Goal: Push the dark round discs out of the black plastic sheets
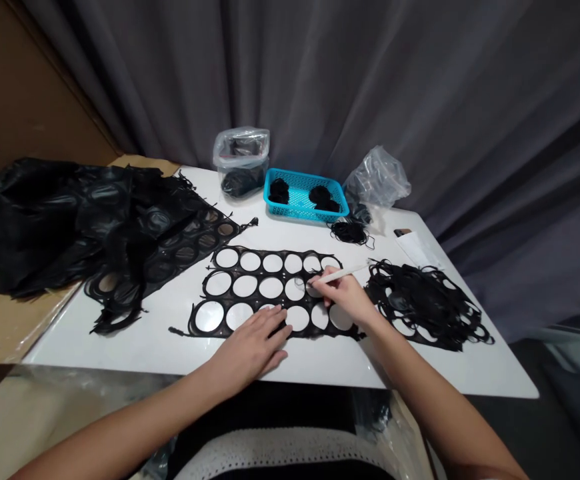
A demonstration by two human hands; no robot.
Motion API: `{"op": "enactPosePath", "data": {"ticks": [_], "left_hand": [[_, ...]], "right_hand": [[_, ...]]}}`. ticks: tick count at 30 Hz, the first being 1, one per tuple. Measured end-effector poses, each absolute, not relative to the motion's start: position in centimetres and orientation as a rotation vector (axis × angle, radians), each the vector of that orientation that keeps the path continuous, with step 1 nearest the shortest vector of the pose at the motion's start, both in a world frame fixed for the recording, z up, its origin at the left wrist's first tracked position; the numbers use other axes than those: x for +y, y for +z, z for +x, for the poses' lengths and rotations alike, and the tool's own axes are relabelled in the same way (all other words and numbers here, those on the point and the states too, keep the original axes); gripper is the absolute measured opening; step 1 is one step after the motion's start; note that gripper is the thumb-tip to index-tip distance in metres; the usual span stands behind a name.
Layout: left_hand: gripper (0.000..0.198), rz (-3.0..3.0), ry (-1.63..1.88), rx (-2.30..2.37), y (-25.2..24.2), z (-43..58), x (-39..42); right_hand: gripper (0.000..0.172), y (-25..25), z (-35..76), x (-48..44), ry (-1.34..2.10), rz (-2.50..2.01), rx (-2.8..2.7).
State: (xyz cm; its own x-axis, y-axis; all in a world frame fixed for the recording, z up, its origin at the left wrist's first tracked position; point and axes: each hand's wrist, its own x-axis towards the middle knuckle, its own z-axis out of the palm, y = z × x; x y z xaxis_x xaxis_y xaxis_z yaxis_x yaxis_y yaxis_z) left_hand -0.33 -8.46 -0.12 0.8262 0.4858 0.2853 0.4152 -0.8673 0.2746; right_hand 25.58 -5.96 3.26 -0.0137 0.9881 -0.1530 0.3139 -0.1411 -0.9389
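A black sheet with rows of round cut-out holes lies flat on the white table. My left hand rests on its front edge, palm down with the fingers stretched out. In my right hand is a slim white pen-like tool, gripped like a pencil. Its lower end is at the sheet's right part, among the holes, beside a thin loose black strand; the tip is too small to make out. My right fingers partly cover the holes there.
Black material is heaped at left, and black looped strips at right. Behind are a clear container, a blue basket with black bundles, a plastic bag and black cord. A grey curtain hangs beyond.
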Motion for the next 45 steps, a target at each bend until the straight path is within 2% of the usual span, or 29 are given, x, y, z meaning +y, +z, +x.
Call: {"op": "enactPosePath", "data": {"ticks": [3,9,19,26,29,35,38,41,45], "left_hand": [[0.038,2.825,0.49,0.745,-0.5,-0.3,-10.3],[0.042,2.831,0.452,0.779,-1.1,-0.3,-11.0],[0.044,2.753,0.484,0.764,-1.4,-0.7,-10.9],[0.051,2.719,0.492,0.806,-1.0,-0.9,-10.7],[0.053,2.714,0.474,0.815,-0.8,-1.1,-10.6],[0.049,2.737,0.441,0.81,-0.6,-1.1,-10.6],[0.05,2.749,0.461,0.806,-0.3,-1.3,-11.0],[0.052,2.758,0.511,0.829,-0.2,-1.9,-11.7],[0.04,2.718,0.647,1.014,-0.8,-3.1,-12.8]], "right_hand": [[0.025,2.6,23.6,-9.1,1.335,-1.485,-1.464],[0.017,1.8,22.4,-12.3,1.024,-1.573,-1.739],[0.017,1.5,22.0,-12.6,0.906,-1.475,-1.823],[0.013,0.1,21.5,-14.0,0.568,-1.281,-2.174],[0.018,-0.1,22.0,-13.1,0.353,-1.29,-2.296],[0.019,2.5,27.1,-5.2,0.021,-1.724,-1.738],[0.018,3.4,27.8,-3.1,0.226,-1.763,-1.602],[0.024,3.2,25.7,-3.5,0.687,-1.653,-1.54],[0.032,2.3,21.7,-5.9,1.308,-1.446,-1.322]]}}
